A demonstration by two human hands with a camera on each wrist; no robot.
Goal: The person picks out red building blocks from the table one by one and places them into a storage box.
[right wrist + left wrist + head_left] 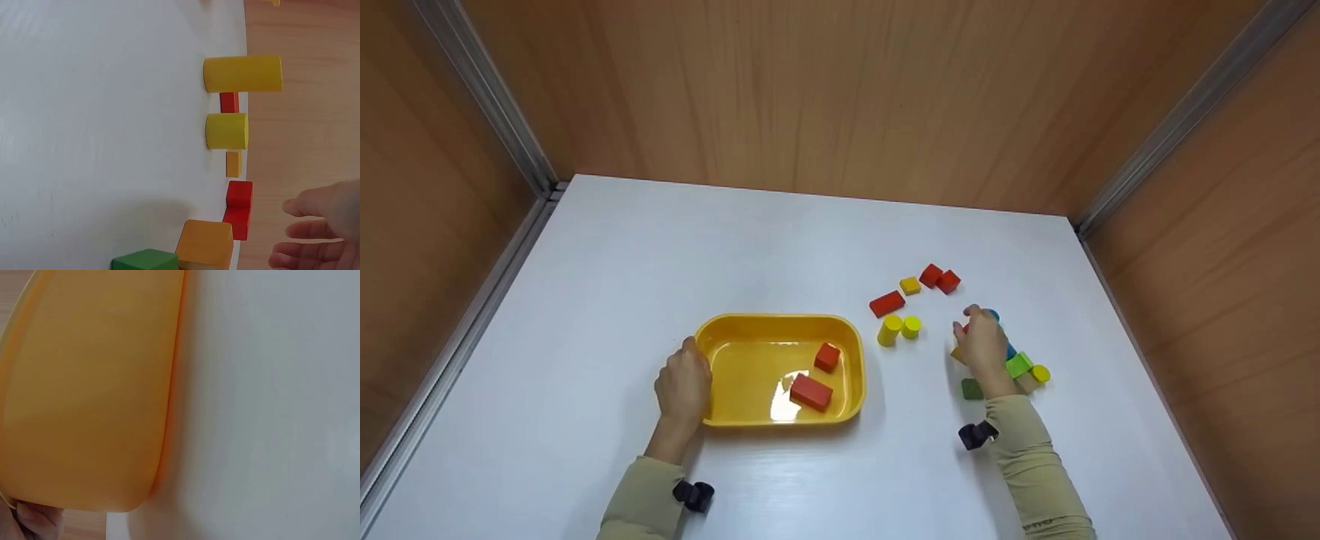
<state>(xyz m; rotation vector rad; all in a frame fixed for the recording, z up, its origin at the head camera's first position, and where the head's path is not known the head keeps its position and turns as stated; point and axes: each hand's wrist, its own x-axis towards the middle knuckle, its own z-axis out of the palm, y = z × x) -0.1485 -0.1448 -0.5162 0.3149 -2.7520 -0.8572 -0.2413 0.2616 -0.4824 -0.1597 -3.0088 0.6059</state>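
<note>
My left hand (684,381) grips the left rim of a yellow tray (780,321); in the left wrist view, fingers (39,520) curl at the tray's corner edge. Inside the tray lie a red cube (826,358) and a larger red block (811,392), both toward its right side. Over a cluster of coloured blocks reaches my right hand (984,346), partly hiding them. From the right wrist, that hand (320,230) shows its thumb apart from loosely bent fingers, with nothing between them. Near it are an orange block (205,243) and a green block (145,260).
Between tray and right hand stand two yellow cylinders (889,330). Behind them lie a red oblong block (887,304), a small yellow block (910,286) and two red cubes (931,275). Light green blocks (1019,364) sit beside the right wrist. Wooden walls (840,97) enclose the white table (697,247).
</note>
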